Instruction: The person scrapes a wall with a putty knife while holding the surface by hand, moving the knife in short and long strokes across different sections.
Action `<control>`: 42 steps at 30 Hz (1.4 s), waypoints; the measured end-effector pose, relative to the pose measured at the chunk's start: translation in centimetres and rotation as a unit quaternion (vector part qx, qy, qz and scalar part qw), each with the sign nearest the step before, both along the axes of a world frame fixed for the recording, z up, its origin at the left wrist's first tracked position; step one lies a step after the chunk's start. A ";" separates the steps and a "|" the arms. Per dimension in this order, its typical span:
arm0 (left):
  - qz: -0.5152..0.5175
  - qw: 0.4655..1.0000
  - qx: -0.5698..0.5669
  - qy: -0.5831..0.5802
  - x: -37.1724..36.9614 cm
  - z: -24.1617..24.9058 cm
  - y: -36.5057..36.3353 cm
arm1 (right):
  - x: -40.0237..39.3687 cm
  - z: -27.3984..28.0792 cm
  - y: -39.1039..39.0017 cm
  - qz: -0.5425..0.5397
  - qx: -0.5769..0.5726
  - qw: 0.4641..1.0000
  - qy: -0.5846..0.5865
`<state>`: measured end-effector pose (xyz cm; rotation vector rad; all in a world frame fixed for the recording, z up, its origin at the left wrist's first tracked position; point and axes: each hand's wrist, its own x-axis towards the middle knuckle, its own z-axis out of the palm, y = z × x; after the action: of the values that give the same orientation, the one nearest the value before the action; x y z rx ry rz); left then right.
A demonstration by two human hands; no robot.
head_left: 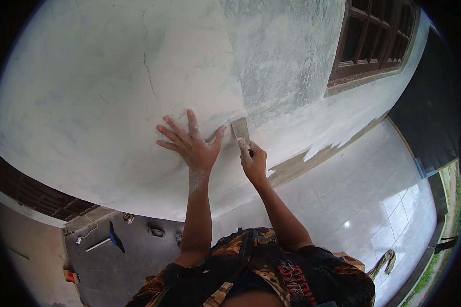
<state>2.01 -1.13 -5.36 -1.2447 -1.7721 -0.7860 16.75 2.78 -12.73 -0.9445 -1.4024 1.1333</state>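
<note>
A putty knife (241,128) with a flat metal blade is gripped in my right hand (253,162), its blade against the wall. My index finger or thumb lies along the blade's lower part, and the handle is mostly hidden in the fist. My left hand (193,146) is spread against the white-coated wall (107,133), left of the knife, fingers apart and dusted with white powder. Right of the blade, a grey, patchier wall area (287,56) meets the whiter coat along a vertical edge. A thin crack (149,77) runs above my left hand.
A brown-framed window (376,36) is set in the wall at upper right. Below lies a tiled floor (338,189). At lower left are a broom (115,239), sandals (156,232) and a white cable (89,225). A cloth (383,263) lies at lower right.
</note>
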 end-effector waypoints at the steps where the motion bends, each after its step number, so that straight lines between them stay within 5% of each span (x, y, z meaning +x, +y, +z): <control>1: 0.002 1.000 0.001 0.001 0.0 0.0 0.0 | 0.0 0.3 0.1 -0.002 -0.001 1.000 -0.001; 42: 0.012 1.000 0.003 0.018 0.0 0.3 0.0 | 0.2 1.3 0.4 -0.018 0.048 0.999 0.009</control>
<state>2.05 -1.14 -5.08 -1.2249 -1.7509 -0.7502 16.98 3.19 -11.45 -0.8864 -1.4066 1.0367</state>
